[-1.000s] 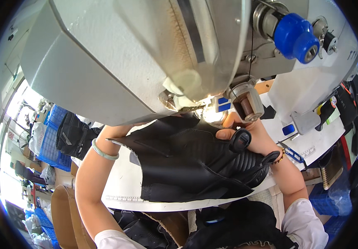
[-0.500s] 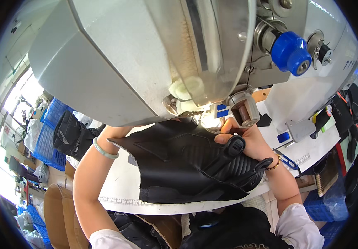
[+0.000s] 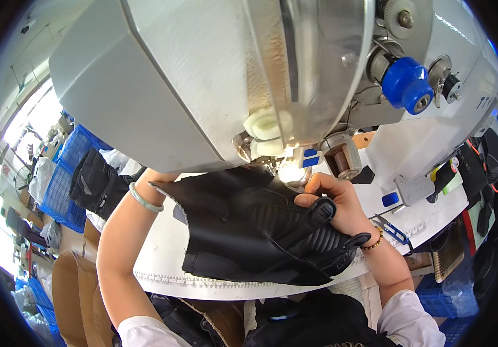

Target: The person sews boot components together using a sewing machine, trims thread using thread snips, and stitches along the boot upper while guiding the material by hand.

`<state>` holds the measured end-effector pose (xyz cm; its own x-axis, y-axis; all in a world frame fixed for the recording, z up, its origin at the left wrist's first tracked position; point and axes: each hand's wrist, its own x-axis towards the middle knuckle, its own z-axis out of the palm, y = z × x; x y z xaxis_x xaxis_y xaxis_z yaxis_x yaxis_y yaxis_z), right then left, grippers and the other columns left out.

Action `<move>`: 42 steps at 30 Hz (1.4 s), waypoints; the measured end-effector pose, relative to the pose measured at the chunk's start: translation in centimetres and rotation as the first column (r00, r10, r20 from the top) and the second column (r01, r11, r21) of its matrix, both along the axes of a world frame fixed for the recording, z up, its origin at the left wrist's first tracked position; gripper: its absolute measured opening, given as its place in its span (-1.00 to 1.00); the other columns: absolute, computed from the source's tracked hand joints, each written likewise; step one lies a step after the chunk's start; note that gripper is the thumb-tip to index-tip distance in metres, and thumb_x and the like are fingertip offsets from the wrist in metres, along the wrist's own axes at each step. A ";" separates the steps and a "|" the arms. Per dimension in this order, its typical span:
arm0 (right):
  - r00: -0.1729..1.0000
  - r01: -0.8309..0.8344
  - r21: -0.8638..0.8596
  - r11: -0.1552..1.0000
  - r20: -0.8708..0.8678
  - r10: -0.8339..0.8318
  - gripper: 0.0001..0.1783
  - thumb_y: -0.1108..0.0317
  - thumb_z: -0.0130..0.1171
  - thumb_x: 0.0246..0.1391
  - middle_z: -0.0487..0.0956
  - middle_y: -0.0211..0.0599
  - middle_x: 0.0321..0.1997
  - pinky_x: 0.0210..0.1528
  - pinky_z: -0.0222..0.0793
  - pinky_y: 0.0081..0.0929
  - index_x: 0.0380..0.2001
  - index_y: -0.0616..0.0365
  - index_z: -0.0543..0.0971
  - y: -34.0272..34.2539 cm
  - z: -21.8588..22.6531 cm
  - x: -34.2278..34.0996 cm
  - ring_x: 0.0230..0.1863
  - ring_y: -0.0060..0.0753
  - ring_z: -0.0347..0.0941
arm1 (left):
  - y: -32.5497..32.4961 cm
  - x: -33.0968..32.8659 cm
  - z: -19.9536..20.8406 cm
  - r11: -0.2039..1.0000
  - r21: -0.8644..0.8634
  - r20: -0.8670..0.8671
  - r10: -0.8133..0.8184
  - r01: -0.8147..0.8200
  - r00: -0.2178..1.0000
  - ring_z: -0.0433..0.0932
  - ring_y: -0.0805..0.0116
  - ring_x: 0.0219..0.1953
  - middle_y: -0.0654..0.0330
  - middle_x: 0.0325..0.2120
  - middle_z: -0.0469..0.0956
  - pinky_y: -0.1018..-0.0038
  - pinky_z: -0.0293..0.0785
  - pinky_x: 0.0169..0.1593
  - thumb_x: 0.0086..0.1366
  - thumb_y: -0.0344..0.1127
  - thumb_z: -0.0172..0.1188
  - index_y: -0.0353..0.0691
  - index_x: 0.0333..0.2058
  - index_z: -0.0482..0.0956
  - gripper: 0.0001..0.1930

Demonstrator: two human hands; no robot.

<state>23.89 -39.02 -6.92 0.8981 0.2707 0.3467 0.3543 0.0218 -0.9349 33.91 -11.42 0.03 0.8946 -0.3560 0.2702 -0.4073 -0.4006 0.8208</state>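
A black leather-like panel [image 3: 220,237] with ribbed padding lies on the white table [image 3: 156,254] under the head of a sewing machine [image 3: 197,75]. On the panel's right side are a black strap with an oval plastic end [image 3: 321,212] and a second black loop [image 3: 357,240]. My right hand [image 3: 341,202] is closed on the panel's upper right edge, thumb and forefinger beside the brightly lit needle area [image 3: 293,173]. My left hand [image 3: 161,177] reaches behind the panel's upper left corner; the machine head and the panel hide its fingers.
Blue-handled thread snips [image 3: 393,231] lie right of my right wrist. A measuring tape [image 3: 202,281] runs along the table's front edge. A blue tension knob [image 3: 408,84] juts from the machine. At left are a black bag [image 3: 95,182], blue crates [image 3: 64,202] and a cardboard box [image 3: 75,295].
The view has shifted slightly. The panel has turned a little, its lower edge moving left. My right hand stays at the upper right edge with its fingers slightly shifted.
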 end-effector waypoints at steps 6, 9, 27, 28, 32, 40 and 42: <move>0.996 -0.051 0.019 0.999 -0.072 0.053 -0.82 0.41 0.25 -0.01 0.42 -0.58 -0.54 -0.41 0.16 -0.73 -0.54 0.22 0.45 -0.4 0.2 0.0 -0.46 -0.81 0.26 | 1.9 -0.8 2.1 0.997 0.024 0.015 0.074 -0.074 0.997 0.45 0.41 -0.34 0.23 -0.36 0.54 0.53 0.38 -0.21 0.17 -0.32 0.17 -0.38 -0.23 0.52 -0.75; 0.996 -0.086 0.006 0.996 0.007 0.086 -0.83 0.41 0.23 0.02 0.42 -0.58 -0.56 -0.44 0.16 -0.73 -0.52 0.26 0.47 -0.4 0.0 0.1 -0.48 -0.82 0.26 | 3.7 -5.1 4.3 0.933 -0.118 0.162 0.355 -0.339 0.921 0.45 0.41 -0.34 0.23 -0.36 0.54 0.53 0.38 -0.21 0.18 -0.32 0.16 -0.38 -0.23 0.52 -0.75; 0.975 -0.160 0.157 0.974 -0.127 0.181 -0.85 0.37 0.14 0.11 0.49 -0.55 -0.49 -0.37 0.25 -0.75 -0.43 0.24 0.50 -0.5 -0.5 -0.3 -0.43 -0.82 0.29 | -13.6 -18.0 -2.8 0.861 0.293 0.605 0.170 -0.415 0.778 0.44 0.08 -0.37 0.05 -0.39 0.46 0.29 0.31 -0.25 -0.03 -0.48 0.23 -0.37 -0.17 0.40 -0.62; 0.974 -0.172 0.174 0.970 -0.118 0.194 -0.85 0.37 0.14 0.11 0.49 -0.55 -0.49 -0.37 0.25 -0.75 -0.43 0.24 0.50 -0.6 -0.4 -0.3 -0.43 -0.82 0.29 | -13.6 -17.8 -3.3 0.860 0.299 0.604 0.164 -0.413 0.780 0.44 0.08 -0.37 0.05 -0.39 0.46 0.29 0.31 -0.25 -0.03 -0.48 0.23 -0.37 -0.17 0.40 -0.62; 0.955 -0.168 0.138 0.976 -0.221 0.196 -0.84 0.35 0.18 0.08 0.48 -0.60 -0.45 -0.32 0.25 -0.77 -0.42 0.23 0.55 -0.8 -0.2 -0.3 -0.39 -0.83 0.28 | -13.2 -18.2 -4.6 0.974 0.072 0.720 0.099 -0.215 0.687 0.31 0.23 -0.57 0.18 -0.58 0.34 0.35 0.24 -0.44 -0.04 -0.53 0.29 -0.26 -0.39 0.32 -0.71; 0.971 -0.106 0.179 0.978 -0.194 0.141 -0.81 0.32 0.19 0.08 0.46 -0.60 -0.52 -0.44 0.18 -0.77 -0.48 0.21 0.49 -0.3 -0.2 -0.4 -0.46 -0.84 0.25 | -13.1 -17.5 -5.6 0.992 -0.004 0.707 0.091 -0.125 0.701 0.28 0.28 -0.58 0.21 -0.61 0.28 0.39 0.20 -0.46 0.05 -0.36 0.32 -0.24 -0.42 0.30 -0.69; 0.966 -0.129 0.201 0.971 -0.197 0.169 -0.81 0.32 0.19 0.07 0.45 -0.60 -0.52 -0.44 0.18 -0.77 -0.48 0.21 0.49 -0.4 -0.2 -0.5 -0.47 -0.85 0.25 | -13.2 -17.4 -5.7 0.992 -0.012 0.712 0.097 -0.126 0.695 0.28 0.29 -0.60 0.21 -0.62 0.27 0.40 0.19 -0.46 0.07 -0.33 0.31 -0.24 -0.41 0.29 -0.69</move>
